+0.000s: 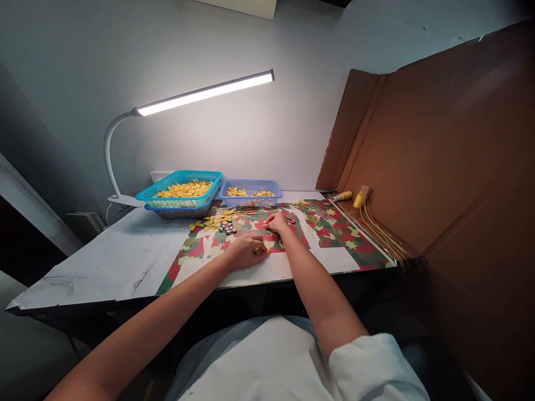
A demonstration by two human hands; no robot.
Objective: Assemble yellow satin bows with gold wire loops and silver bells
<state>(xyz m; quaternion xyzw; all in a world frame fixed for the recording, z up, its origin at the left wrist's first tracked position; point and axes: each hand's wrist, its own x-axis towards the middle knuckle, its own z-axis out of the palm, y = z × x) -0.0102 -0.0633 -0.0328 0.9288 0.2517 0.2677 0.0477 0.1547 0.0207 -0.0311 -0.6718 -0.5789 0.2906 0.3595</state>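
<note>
My left hand point(248, 252) is closed near the table's front edge, its fingers round a small yellow-gold piece point(259, 252) too small to make out fully. Just beyond it, to the right, my right hand point(277, 223) pinches a thin strand point(263, 236) that seems to run down toward the left hand. Yellow ribbon bows point(215, 220) lie loose beyond my left hand. Beside them sits a little heap of shiny silver bell-like pieces point(228, 228). A small red curved item point(291, 220) is by my right hand.
A turquoise basket point(215, 177) of yellow bows rests on a darker blue one, beside a lilac basket point(251, 200). A desk lamp point(204, 93) shines overhead. Cardboard point(451, 139) walls the right side, near a yellow spool point(360, 198) and hanging yellow cords point(382, 236). Patterned paper point(346, 236) covers the table.
</note>
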